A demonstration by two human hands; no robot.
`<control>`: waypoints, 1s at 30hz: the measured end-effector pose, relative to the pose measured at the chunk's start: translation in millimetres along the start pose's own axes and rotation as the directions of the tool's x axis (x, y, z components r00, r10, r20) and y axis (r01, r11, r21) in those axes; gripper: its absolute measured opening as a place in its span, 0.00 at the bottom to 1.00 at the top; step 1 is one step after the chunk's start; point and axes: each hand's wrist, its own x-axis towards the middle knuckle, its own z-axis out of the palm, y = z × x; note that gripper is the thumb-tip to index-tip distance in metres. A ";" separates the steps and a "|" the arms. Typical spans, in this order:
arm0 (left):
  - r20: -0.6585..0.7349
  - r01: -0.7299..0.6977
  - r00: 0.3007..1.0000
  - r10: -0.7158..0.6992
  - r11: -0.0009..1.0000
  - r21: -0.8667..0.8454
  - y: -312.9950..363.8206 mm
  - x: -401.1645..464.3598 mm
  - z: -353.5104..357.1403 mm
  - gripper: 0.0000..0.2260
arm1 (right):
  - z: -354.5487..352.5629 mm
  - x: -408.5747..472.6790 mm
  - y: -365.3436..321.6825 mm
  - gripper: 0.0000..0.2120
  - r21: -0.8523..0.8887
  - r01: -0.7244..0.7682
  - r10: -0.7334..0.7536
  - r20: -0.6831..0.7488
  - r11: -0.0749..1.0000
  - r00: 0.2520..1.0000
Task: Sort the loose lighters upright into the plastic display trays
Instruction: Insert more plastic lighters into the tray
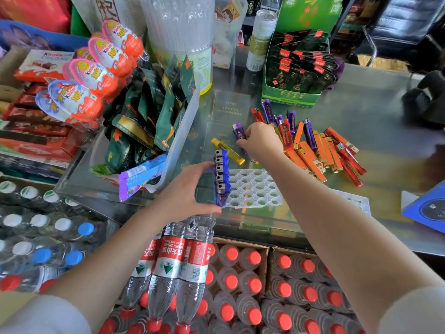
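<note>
A purple lighter (238, 132) is being gripped by the right hand (261, 142), with the fingers curled around its lower part; the metal head of this lighter points away from the person and a little to the left. The white tray (255, 189) lies directly on the near side of this hand, close to the near edge of the surface (375, 112). For the coming move, as it is judged, the lighter must be brought toward the person and turned from lying to upright, so that its long axis goes down into a hole.

One row of blue lighters (221, 177) is already standing along the left edge of the tray. The left hand (185, 191) is curved around this left side and touches the row; nothing is enclosed by it, as far as can be seen. The holes to the right of the row are free, and they are nearer to the right hand.

A yellow lighter (227, 150) lies flat between the right hand and the tray. The pile of loose lighters (313, 145), orange, red and purple, is spread to the right of the right hand. The surface is reflective glass. Snack packets (149, 112) crowd the left edge, and water bottles (183, 261) stand below the near edge.
</note>
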 end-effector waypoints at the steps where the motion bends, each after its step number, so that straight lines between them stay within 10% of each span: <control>1: 0.000 0.002 1.000 -0.002 1.000 0.000 0.4 0.0 -0.3 0.36 | -1.2 1.8 0.0 0.10 0.023 0.014 -0.014 0.025 1.000 1.000; 8: 0.012 0.015 1.000 -0.015 1.000 0.015 2.2 4.0 0.7 0.39 | -25.6 -54.7 13.5 0.03 0.581 0.198 -0.270 0.039 0.789 0.962; 13: -0.005 0.012 1.000 -0.012 1.000 0.013 6.1 10.9 3.5 0.38 | -5.3 -79.6 35.1 0.06 0.635 0.175 -0.263 0.047 0.752 0.964; 30: 0.014 0.030 0.999 -0.030 0.999 0.023 15.3 17.4 3.6 0.37 | -5.5 -59.8 31.1 0.07 0.198 0.492 -0.495 -0.035 0.848 0.868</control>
